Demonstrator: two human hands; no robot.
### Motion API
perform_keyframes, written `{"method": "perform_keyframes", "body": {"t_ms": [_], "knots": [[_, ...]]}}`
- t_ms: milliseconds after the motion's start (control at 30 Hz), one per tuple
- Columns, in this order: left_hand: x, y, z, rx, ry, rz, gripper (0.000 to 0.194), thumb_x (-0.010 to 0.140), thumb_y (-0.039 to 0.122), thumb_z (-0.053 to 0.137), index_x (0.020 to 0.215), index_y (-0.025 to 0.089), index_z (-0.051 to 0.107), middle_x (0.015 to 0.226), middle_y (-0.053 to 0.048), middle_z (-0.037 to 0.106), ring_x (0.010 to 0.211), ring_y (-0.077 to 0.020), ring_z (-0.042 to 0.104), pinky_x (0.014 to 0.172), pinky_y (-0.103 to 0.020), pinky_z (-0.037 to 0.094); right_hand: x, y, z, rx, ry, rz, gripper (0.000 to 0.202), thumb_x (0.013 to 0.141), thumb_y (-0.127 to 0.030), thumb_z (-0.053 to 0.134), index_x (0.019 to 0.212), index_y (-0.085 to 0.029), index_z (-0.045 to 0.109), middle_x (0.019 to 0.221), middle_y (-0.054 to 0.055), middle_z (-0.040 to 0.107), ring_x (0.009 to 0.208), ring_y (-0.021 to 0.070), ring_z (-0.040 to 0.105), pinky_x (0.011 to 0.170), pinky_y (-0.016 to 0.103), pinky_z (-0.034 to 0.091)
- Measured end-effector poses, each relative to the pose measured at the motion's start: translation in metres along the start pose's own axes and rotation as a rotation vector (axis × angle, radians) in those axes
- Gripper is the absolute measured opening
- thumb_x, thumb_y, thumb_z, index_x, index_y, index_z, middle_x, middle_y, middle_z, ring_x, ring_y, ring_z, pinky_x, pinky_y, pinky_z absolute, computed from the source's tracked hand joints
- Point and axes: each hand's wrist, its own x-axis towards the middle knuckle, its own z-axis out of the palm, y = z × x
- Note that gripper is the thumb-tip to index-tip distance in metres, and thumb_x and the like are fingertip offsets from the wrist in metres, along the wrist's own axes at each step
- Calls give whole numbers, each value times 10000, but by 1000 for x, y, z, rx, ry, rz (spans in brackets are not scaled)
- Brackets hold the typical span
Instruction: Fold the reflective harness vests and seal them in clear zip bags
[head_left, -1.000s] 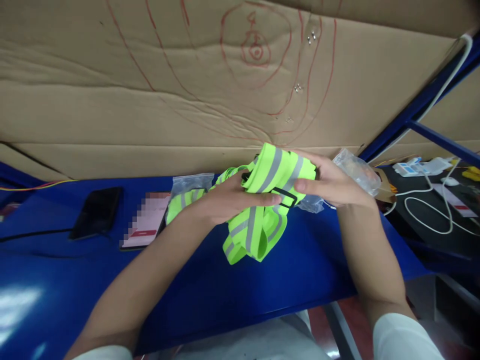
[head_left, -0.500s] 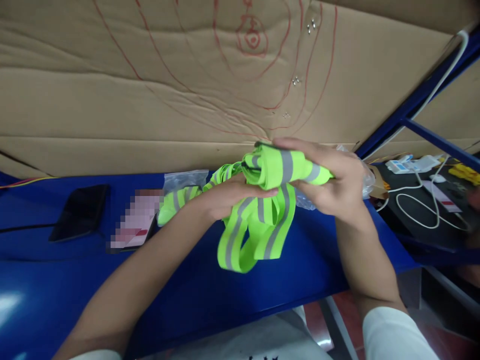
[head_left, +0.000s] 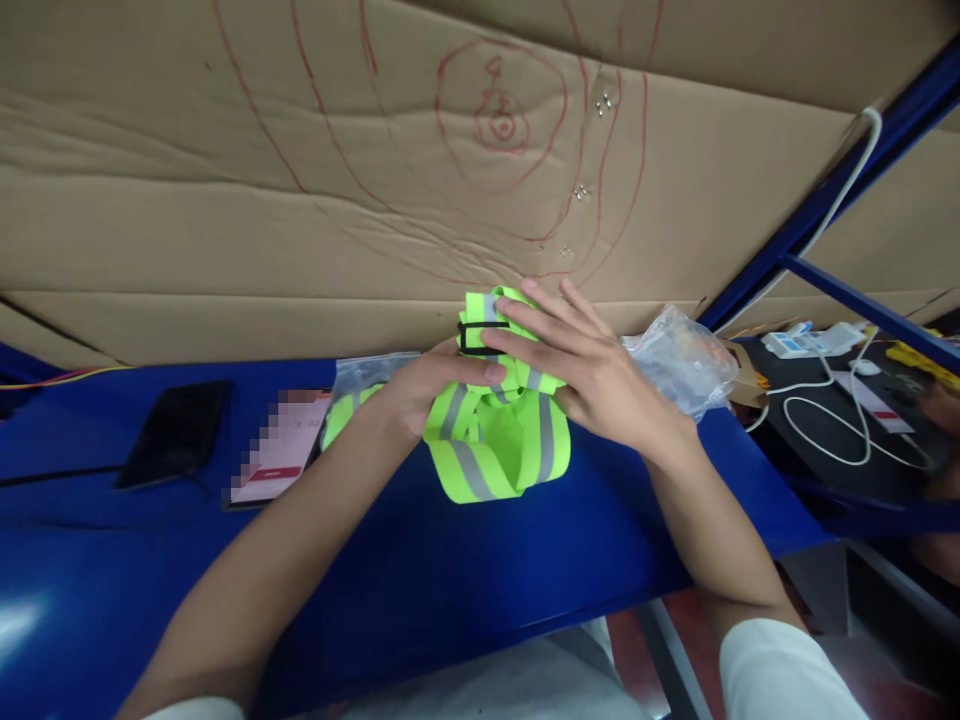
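Note:
A bundle of neon-yellow reflective strap (head_left: 545, 440) with a grey stripe is folded up between my hands above the blue table. A black rectangular buckle (head_left: 463, 338) shows on its upper part, and loose loops hang below. My left hand (head_left: 431, 385) grips the bundle from the left, its thumb across the front and its other fingers hidden behind. Over the top and right side lies my right hand (head_left: 592, 360), its fingers spread and touching the strap. More of the same yellow material (head_left: 345, 412) lies on the table behind my left forearm.
On the blue table (head_left: 487, 570) are a black tablet-like device (head_left: 176, 432) with a cable and a phone with a lit, blurred screen (head_left: 274, 450). Clear plastic bags (head_left: 679, 365) lie at the back. A cardboard wall (head_left: 360, 240) with red drawn rings stands behind; a blue metal frame (head_left: 862, 300) rises at right.
My right hand has gone from gripping the strap's right end to lying spread over the bundle. The bundle has turned, so the black buckle now faces me, and the hanging loops have shifted.

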Motion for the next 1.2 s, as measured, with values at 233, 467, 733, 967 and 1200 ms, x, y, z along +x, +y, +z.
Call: {"method": "perform_keyframes", "body": {"t_ms": [233, 467, 733, 967, 1200], "knots": [[0, 4, 12, -78, 100, -22, 417, 560, 161, 885, 946, 156, 726, 828, -26, 793, 691, -205, 745, 692, -299, 601, -4, 10, -10, 411, 90, 36, 701, 963, -452, 697, 1604, -325, 443, 1719, 59, 354, 1625, 270, 282, 1356, 538, 176], [6, 1, 13, -126, 102, -25, 327, 627, 187, 844, 927, 183, 714, 802, -2, 775, 683, -195, 717, 663, -293, 565, 1, 1, 4, 103, 32, 154, 796, 940, -457, 727, 1640, -447, 347, 1768, -12, 220, 1650, 330, 184, 1337, 612, 212], [9, -13, -4, -95, 10, -46, 504, 628, 280, 953, 1072, 170, 742, 954, -60, 805, 810, -222, 772, 759, -314, 609, -6, 9, -7, 185, -69, 61, 570, 1048, -345, 546, 1610, -310, 454, 1729, 40, 335, 1605, 239, 334, 1331, 469, 300], [10, -17, 1, -78, 8, -20, 665, 543, 332, 1035, 1108, 180, 718, 967, -62, 804, 795, -204, 770, 729, -278, 605, -7, 19, -14, 320, -27, 50, 570, 1021, -257, 575, 1584, -276, 491, 1656, 30, 467, 1569, 191, 403, 1318, 395, 339], [12, -18, 11, 60, 19, 56, 534, 666, 299, 973, 1140, 218, 742, 1118, -25, 791, 1027, -224, 747, 890, -297, 589, -8, 22, -1, 202, 15, 127, 638, 975, -376, 655, 1588, -315, 486, 1658, 30, 461, 1537, 268, 454, 1299, 453, 384]]}}
